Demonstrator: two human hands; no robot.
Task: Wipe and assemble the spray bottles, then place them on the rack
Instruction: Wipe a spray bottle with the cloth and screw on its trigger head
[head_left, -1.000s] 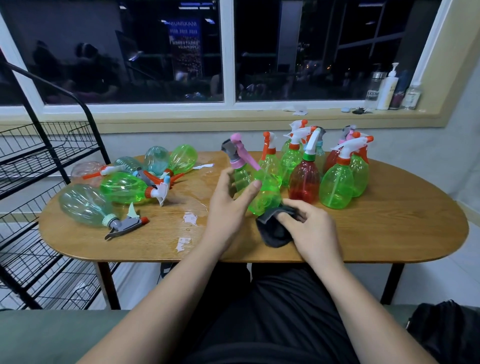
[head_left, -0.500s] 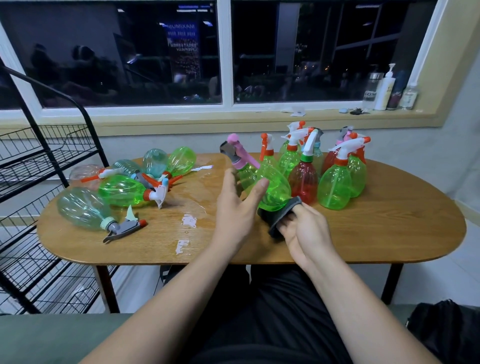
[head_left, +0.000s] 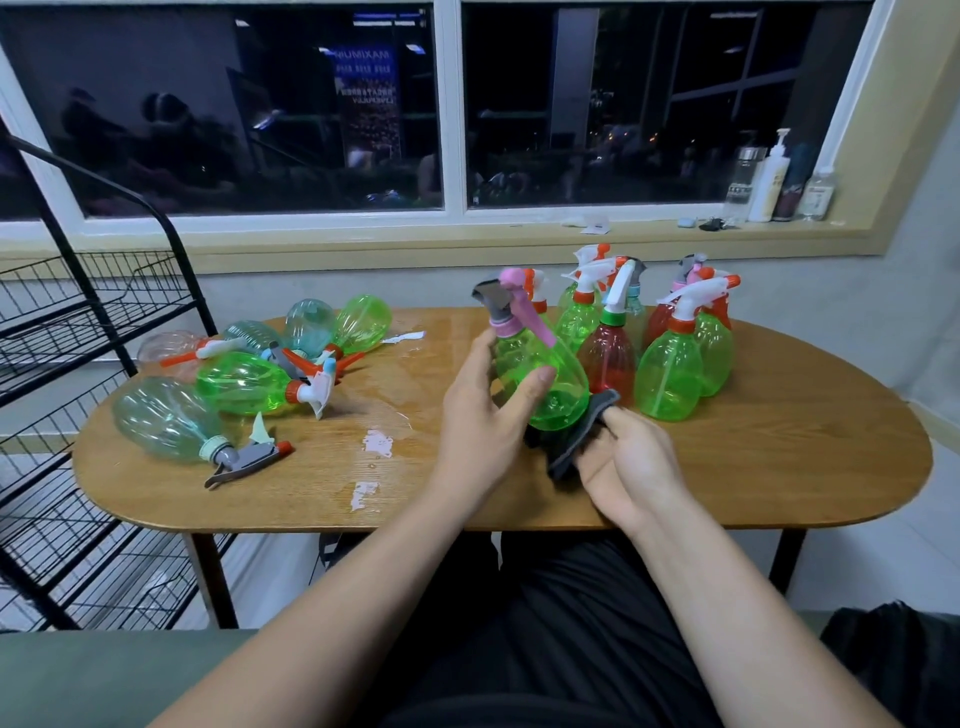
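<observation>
Hands nearest: I note the right hand (head_left: 631, 467), fingers curled tight on a dark grey cloth (head_left: 576, 441) that is bunched against the base of a clear green plastic spray bottle with a pink trigger head (head_left: 545, 379). The left hand (head_left: 483, 415) grips that bottle, thumb on its front, fingers round its far side. The bottle is tilted, over the oval wooden table (head_left: 779, 467). Just beyond the right fingers is a cluster of upright green and red spray bottles (head_left: 670, 374). Well left of the left fingers are several clear bottles lying on their sides (head_left: 244, 382). Further left stands a black wire rack (head_left: 78, 322).
</observation>
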